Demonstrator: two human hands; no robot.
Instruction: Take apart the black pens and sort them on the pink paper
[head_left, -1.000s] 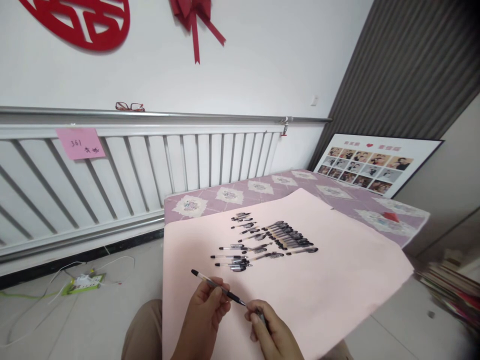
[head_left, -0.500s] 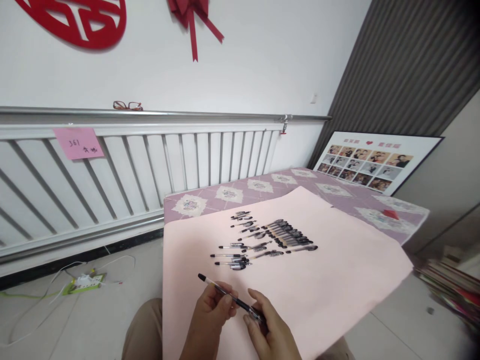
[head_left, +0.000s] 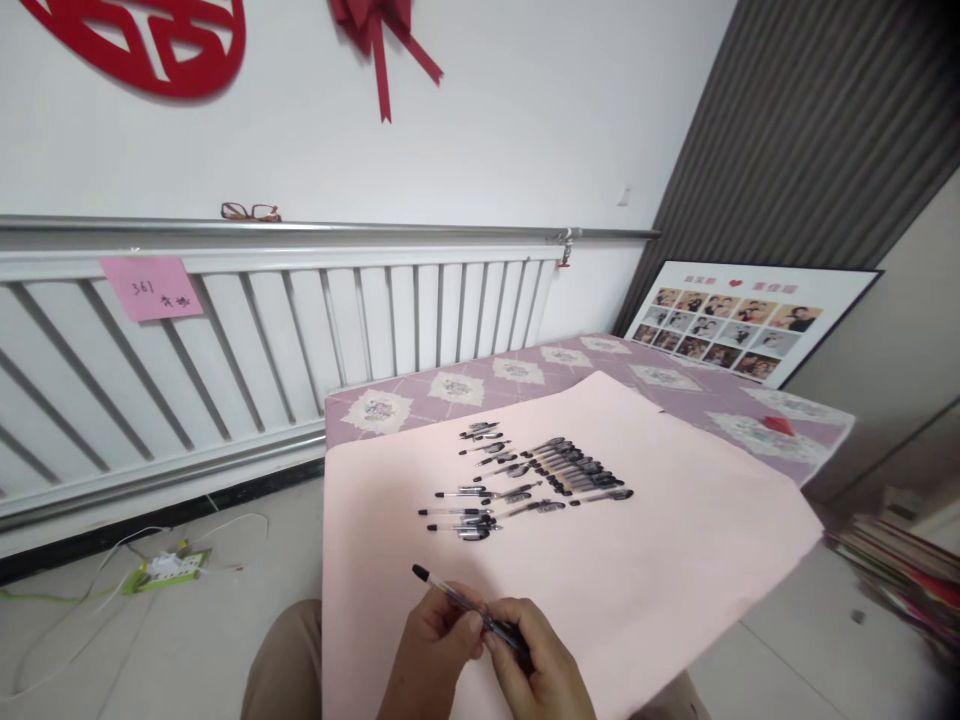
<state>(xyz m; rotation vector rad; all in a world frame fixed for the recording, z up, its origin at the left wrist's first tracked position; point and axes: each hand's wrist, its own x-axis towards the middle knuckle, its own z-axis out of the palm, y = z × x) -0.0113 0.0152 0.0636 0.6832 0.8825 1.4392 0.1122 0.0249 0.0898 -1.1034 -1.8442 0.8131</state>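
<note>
A black-tipped pen (head_left: 433, 582) with a clear barrel slants between my two hands above the near part of a pink sheet (head_left: 675, 570). My left hand (head_left: 442, 645) pinches the barrel near its middle, and the black end points up and left. Wrapped round the pen's other, dark end is my right hand (head_left: 536, 655), whose fingers hide part of it. Beyond my hands, several loose pens and caps (head_left: 459, 513) lie scattered on the sheet. To their right, a close row of black pens (head_left: 574, 466) lies side by side.
The pink sheet covers a table with a purple patterned cloth (head_left: 487, 388). A white radiator (head_left: 375, 320) stands behind it, with glasses (head_left: 251, 212) above. A photo board (head_left: 739, 318) leans at the back right. A power strip (head_left: 169, 570) lies on the floor at left.
My hands have come closer together along the pen, and the right fingers have closed further round its dark end. The pen has shifted slightly right and down.
</note>
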